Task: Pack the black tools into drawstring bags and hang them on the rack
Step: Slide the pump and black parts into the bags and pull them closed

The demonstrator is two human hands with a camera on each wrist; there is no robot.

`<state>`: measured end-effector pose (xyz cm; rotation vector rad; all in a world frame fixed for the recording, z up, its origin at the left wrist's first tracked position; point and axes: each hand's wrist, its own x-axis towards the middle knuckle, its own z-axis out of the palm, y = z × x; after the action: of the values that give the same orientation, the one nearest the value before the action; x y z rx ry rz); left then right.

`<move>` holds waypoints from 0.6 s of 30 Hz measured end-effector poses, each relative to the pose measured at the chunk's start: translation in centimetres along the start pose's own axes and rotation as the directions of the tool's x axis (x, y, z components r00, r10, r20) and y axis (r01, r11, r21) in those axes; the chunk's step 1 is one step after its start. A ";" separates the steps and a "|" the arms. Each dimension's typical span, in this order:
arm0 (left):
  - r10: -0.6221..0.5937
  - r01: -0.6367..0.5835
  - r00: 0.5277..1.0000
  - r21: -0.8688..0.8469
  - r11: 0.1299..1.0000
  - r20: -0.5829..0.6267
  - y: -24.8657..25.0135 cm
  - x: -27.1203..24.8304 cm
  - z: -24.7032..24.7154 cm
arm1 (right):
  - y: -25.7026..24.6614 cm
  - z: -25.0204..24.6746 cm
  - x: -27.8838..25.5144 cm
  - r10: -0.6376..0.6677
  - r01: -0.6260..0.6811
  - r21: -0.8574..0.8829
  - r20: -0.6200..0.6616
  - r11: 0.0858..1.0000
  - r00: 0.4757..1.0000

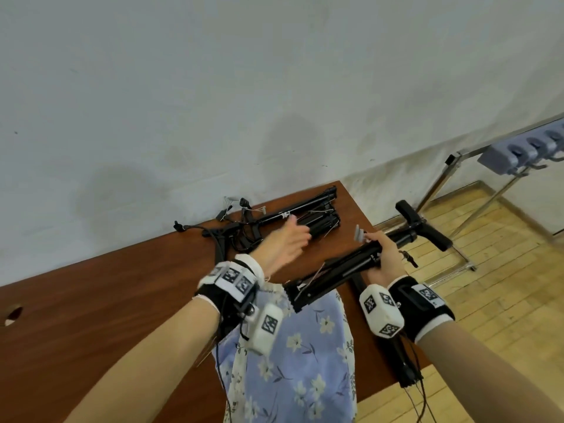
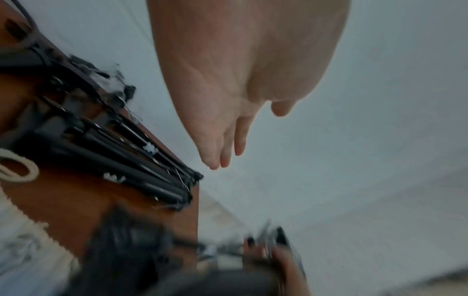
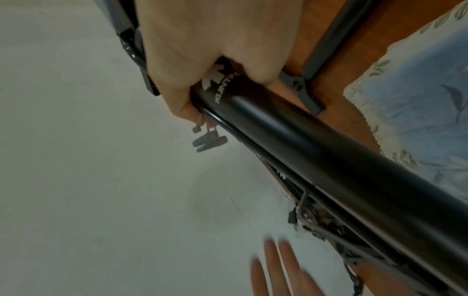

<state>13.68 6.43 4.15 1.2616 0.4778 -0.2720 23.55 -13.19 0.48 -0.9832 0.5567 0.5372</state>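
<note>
The right hand (image 1: 385,258) grips one folded black tool (image 1: 338,274) around its main tube, right of frame centre, holding it raised with its lower end over the mouth of the floral drawstring bag (image 1: 300,370) at the lower centre. The left hand (image 1: 285,244) is open with fingers straight, holds nothing and hovers above the tabletop (image 1: 91,315).

Risks, as judged: the bag mouth is not held open, so the tool's lower end may catch on the fabric; the wire parts may snag the drawstring; a one-hand grip may let the long tool tip.

Count: one tool in hand; a pile of black tools (image 1: 293,222) at the centre, number unclear; one bag; one rack (image 1: 457,166) at the upper right, hooks partly cut off.
</note>
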 end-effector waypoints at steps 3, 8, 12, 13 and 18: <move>0.015 0.042 0.931 0.149 0.988 -0.365 -0.3 1.6 -5.6 | -1.3 -1.3 -0.2 0.046 -0.046 0.069 -0.001 0.997 0.999; -0.036 0.223 0.970 0.823 0.523 -0.240 -8.2 2.2 -9.9 | -1.6 -3.4 0.4 0.058 -0.061 0.106 0.025 0.993 0.998; -0.145 0.182 0.979 0.943 0.279 -0.146 -13.7 2.6 -9.3 | -1.7 -4.6 0.4 0.044 -0.044 -0.003 0.019 0.999 0.999; -0.164 0.186 0.975 0.958 0.221 -0.151 -14.4 2.9 -9.1 | -1.7 -4.9 0.5 0.040 -0.040 -0.008 0.016 0.999 0.999; -0.025 0.107 0.994 0.957 0.269 -0.104 -12.7 3.6 -7.3 | -1.9 -6.1 0.7 0.037 -0.037 -0.034 0.017 0.999 0.999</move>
<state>9.64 9.93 -9.95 2.5157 0.4085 -0.6672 24.09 -19.26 -1.51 -1.0006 0.5524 0.5896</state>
